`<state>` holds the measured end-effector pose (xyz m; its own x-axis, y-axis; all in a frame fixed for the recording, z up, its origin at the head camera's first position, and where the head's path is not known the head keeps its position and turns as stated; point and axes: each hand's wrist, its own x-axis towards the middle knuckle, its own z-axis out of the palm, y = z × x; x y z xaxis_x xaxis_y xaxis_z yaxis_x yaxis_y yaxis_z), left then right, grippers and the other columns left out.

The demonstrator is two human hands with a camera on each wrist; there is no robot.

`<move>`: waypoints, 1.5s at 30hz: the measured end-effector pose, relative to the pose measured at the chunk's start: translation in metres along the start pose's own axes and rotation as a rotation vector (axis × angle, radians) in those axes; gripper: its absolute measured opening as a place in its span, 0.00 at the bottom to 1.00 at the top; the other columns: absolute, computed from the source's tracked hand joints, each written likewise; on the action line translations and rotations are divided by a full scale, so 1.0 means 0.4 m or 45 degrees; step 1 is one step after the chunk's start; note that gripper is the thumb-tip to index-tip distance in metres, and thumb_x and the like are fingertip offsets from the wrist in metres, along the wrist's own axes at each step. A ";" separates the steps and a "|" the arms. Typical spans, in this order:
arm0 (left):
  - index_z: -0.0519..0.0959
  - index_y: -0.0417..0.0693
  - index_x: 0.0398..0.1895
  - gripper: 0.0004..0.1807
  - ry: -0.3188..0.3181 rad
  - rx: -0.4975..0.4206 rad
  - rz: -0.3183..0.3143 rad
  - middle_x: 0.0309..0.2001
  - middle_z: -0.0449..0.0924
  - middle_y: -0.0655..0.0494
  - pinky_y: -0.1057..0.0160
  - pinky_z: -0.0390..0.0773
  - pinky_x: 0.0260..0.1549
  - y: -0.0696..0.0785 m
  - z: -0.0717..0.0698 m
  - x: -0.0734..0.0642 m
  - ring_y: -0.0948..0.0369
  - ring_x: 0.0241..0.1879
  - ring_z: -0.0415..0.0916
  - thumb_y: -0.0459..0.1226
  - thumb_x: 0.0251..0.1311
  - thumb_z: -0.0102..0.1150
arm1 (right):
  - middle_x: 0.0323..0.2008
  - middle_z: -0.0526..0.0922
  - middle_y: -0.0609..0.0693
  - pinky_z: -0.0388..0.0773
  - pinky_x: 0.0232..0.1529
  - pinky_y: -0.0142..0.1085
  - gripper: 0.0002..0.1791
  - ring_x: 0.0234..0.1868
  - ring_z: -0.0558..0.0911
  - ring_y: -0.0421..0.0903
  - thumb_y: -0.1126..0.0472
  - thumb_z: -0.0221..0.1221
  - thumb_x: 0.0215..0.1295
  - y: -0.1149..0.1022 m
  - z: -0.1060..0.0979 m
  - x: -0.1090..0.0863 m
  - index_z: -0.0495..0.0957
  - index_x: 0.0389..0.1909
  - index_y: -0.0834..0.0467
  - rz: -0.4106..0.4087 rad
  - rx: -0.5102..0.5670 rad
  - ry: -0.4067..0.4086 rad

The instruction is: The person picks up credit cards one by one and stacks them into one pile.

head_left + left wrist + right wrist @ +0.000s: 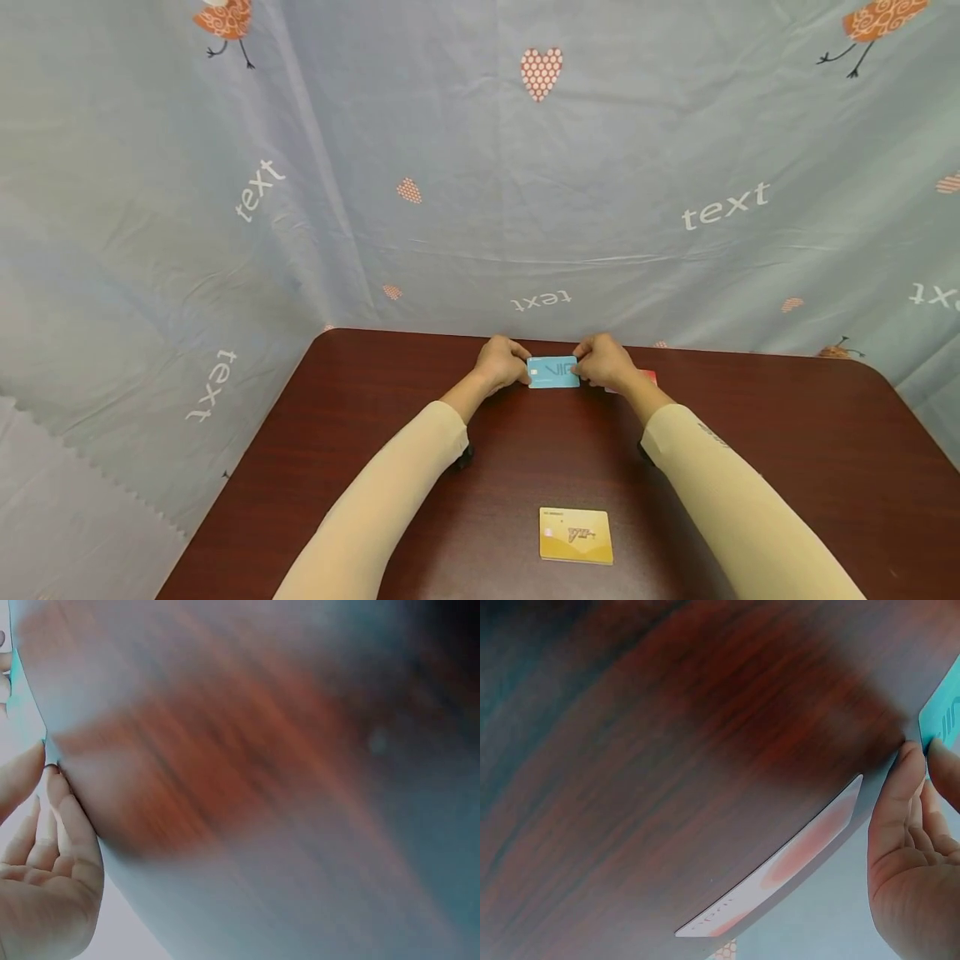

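A light blue card [552, 372] marked "VIP" is held level between both hands near the table's far edge. My left hand [501, 363] pinches its left end between thumb and fingers; the left wrist view shows that pinch [56, 847] at its left border. At the card's other end, my right hand [603, 363] pinches with the thumb over the printed face. A red and white card [647, 377] lies on the table, partly hidden behind the right wrist; in the right wrist view this card [780, 862] lies flat beside the hand.
A gold card [576, 536], seemingly more than one layer thick, lies close to the front of the dark red-brown wooden table [480, 467]. Behind the table hangs a pale blue patterned cloth [450, 167]. Both forearms wear cream sleeves [390, 492].
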<state>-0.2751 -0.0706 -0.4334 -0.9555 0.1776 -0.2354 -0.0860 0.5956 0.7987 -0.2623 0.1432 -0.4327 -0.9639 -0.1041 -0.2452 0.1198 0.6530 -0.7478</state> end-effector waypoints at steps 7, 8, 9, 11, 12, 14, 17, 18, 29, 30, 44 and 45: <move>0.86 0.36 0.55 0.21 -0.056 -0.163 0.003 0.52 0.85 0.42 0.60 0.84 0.40 -0.016 -0.018 -0.010 0.51 0.45 0.83 0.22 0.57 0.71 | 0.35 0.86 0.56 0.83 0.32 0.35 0.10 0.31 0.84 0.47 0.66 0.63 0.73 -0.003 0.009 -0.001 0.80 0.50 0.67 -0.009 0.040 0.001; 0.85 0.35 0.56 0.21 -0.069 -0.198 0.004 0.50 0.86 0.41 0.60 0.85 0.39 -0.016 -0.020 -0.011 0.52 0.42 0.84 0.22 0.57 0.70 | 0.35 0.86 0.57 0.84 0.33 0.35 0.11 0.32 0.85 0.47 0.67 0.63 0.73 -0.004 0.009 -0.003 0.79 0.51 0.68 -0.017 0.054 0.001; 0.84 0.34 0.57 0.22 -0.084 -0.231 0.006 0.47 0.86 0.41 0.60 0.86 0.38 -0.017 -0.022 -0.012 0.53 0.39 0.85 0.22 0.58 0.69 | 0.36 0.86 0.58 0.84 0.33 0.35 0.11 0.32 0.85 0.47 0.67 0.63 0.73 -0.005 0.007 -0.005 0.79 0.51 0.69 -0.023 0.064 -0.002; 0.82 0.32 0.58 0.22 -0.112 -0.292 0.008 0.42 0.87 0.40 0.60 0.88 0.36 -0.016 -0.025 -0.013 0.54 0.35 0.86 0.21 0.59 0.68 | 0.38 0.85 0.58 0.85 0.34 0.35 0.11 0.32 0.85 0.47 0.68 0.62 0.74 -0.007 0.004 -0.011 0.79 0.52 0.70 -0.031 0.089 -0.011; 0.82 0.31 0.58 0.22 -0.124 -0.312 0.011 0.40 0.87 0.40 0.60 0.88 0.36 -0.015 -0.027 -0.014 0.55 0.33 0.86 0.20 0.59 0.68 | 0.38 0.85 0.59 0.85 0.34 0.35 0.11 0.32 0.85 0.47 0.68 0.62 0.74 -0.008 0.003 -0.014 0.78 0.52 0.70 -0.030 0.106 -0.016; 0.81 0.29 0.58 0.22 -0.146 -0.342 0.016 0.39 0.87 0.40 0.60 0.88 0.35 -0.015 -0.030 -0.017 0.55 0.32 0.87 0.20 0.59 0.68 | 0.38 0.85 0.60 0.85 0.34 0.36 0.11 0.31 0.85 0.47 0.69 0.62 0.74 -0.010 -0.001 -0.023 0.78 0.51 0.72 -0.050 0.124 -0.030; 0.82 0.28 0.56 0.20 -0.172 -0.366 0.026 0.39 0.86 0.40 0.60 0.89 0.34 -0.012 -0.034 -0.023 0.55 0.32 0.88 0.20 0.59 0.68 | 0.38 0.85 0.60 0.85 0.34 0.37 0.12 0.31 0.85 0.47 0.69 0.61 0.74 -0.012 -0.007 -0.036 0.77 0.51 0.72 -0.064 0.159 -0.048; 0.82 0.28 0.56 0.20 -0.181 -0.373 0.030 0.39 0.86 0.39 0.60 0.89 0.34 -0.011 -0.036 -0.026 0.55 0.32 0.88 0.20 0.59 0.67 | 0.39 0.85 0.61 0.85 0.34 0.37 0.12 0.31 0.85 0.47 0.69 0.61 0.74 -0.012 -0.009 -0.041 0.77 0.52 0.73 -0.070 0.168 -0.055; 0.82 0.28 0.55 0.20 -0.237 -0.435 0.050 0.42 0.86 0.40 0.61 0.88 0.34 0.009 -0.061 -0.053 0.57 0.29 0.87 0.20 0.57 0.67 | 0.41 0.85 0.61 0.85 0.35 0.36 0.13 0.32 0.84 0.47 0.69 0.60 0.76 -0.010 -0.022 -0.071 0.75 0.54 0.73 -0.065 0.303 -0.105; 0.82 0.28 0.55 0.20 -0.239 -0.435 0.051 0.41 0.86 0.40 0.61 0.89 0.34 0.010 -0.062 -0.056 0.57 0.29 0.87 0.20 0.58 0.67 | 0.41 0.85 0.61 0.85 0.35 0.36 0.13 0.32 0.84 0.47 0.69 0.60 0.76 -0.010 -0.023 -0.074 0.75 0.54 0.73 -0.070 0.307 -0.112; 0.82 0.30 0.56 0.20 -0.302 -0.476 0.012 0.42 0.87 0.41 0.60 0.89 0.37 0.003 -0.063 -0.092 0.57 0.31 0.87 0.22 0.59 0.68 | 0.37 0.85 0.59 0.87 0.36 0.37 0.11 0.31 0.85 0.46 0.70 0.61 0.73 0.004 -0.028 -0.114 0.76 0.51 0.74 -0.094 0.379 -0.169; 0.82 0.30 0.56 0.20 -0.311 -0.480 0.010 0.41 0.87 0.42 0.60 0.89 0.37 0.002 -0.061 -0.096 0.57 0.31 0.87 0.22 0.59 0.68 | 0.36 0.85 0.59 0.87 0.36 0.37 0.11 0.31 0.85 0.46 0.70 0.61 0.73 0.005 -0.027 -0.118 0.77 0.50 0.73 -0.095 0.380 -0.169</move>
<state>-0.2455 -0.0960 -0.4103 -0.8659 0.3875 -0.3163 -0.2193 0.2743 0.9363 -0.2192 0.1578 -0.4160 -0.9356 -0.2527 -0.2465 0.1334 0.3934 -0.9097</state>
